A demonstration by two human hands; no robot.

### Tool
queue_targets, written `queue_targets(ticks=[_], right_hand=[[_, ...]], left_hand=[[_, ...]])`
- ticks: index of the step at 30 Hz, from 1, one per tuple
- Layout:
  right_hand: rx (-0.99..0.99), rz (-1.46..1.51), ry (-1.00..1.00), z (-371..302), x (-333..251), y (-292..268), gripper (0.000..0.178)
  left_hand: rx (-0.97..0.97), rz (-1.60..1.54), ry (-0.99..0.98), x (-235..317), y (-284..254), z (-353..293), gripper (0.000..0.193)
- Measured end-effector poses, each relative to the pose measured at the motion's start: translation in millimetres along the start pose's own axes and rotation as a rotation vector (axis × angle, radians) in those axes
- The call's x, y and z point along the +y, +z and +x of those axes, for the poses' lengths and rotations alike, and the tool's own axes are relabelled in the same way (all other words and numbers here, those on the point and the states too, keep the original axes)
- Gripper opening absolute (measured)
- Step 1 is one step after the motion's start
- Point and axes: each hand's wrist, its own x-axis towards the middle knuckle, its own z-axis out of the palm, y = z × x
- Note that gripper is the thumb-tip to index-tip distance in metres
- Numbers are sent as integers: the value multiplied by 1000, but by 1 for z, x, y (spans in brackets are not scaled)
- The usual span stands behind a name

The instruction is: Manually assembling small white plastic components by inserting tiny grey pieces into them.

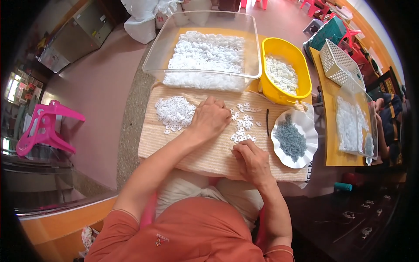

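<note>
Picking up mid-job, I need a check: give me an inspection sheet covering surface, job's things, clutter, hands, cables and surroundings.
Surface: striped cloth beneath both hands.
Job's things: loose white pile; small white groups to its right; clear bin and yellow tub holding whitish pieces; scalloped plate holding grey pieces.
Clutter: black strip left of the plate.
Hands: left hand between pile and groups; right hand by the nearest group; grips unclear.
Cables: nothing seen on the cloth.
Surroundings: pink stool, left; yellow table, right.

Striped cloth [207,153] bears white pieces [174,112], 1 black strip [267,123], 1 scalloped white dish [311,142].
</note>
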Motion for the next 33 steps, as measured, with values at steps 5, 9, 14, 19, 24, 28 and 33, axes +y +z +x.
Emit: queue_targets(ticks=[5, 9, 14, 19, 24, 28, 33], right_hand=[[65, 53, 16, -4, 14, 2, 16], [178, 132, 40, -10, 19, 14, 16], [351, 372, 126, -6, 5, 21, 11], [349, 530, 129, -6, -4, 30, 9], [311, 623, 144, -6, -4, 32, 8], [285, 680, 189, -6, -7, 32, 7], [249, 686, 208, -6, -7, 28, 5]], left_hand=[[160, -222, 109, 12, -13, -13, 8], [148, -466, -109, 34, -25, -36, 7], [49, -1176, -440, 46, -18, -60, 11], [-94, -1700, -709, 50, -23, -71, 12], [-71, -1972, -779, 52, -22, -76, 11], [-67, -1973, -790, 50, -21, -80, 11], [-96, -1968, -782, 46, -18, -84, 16]])
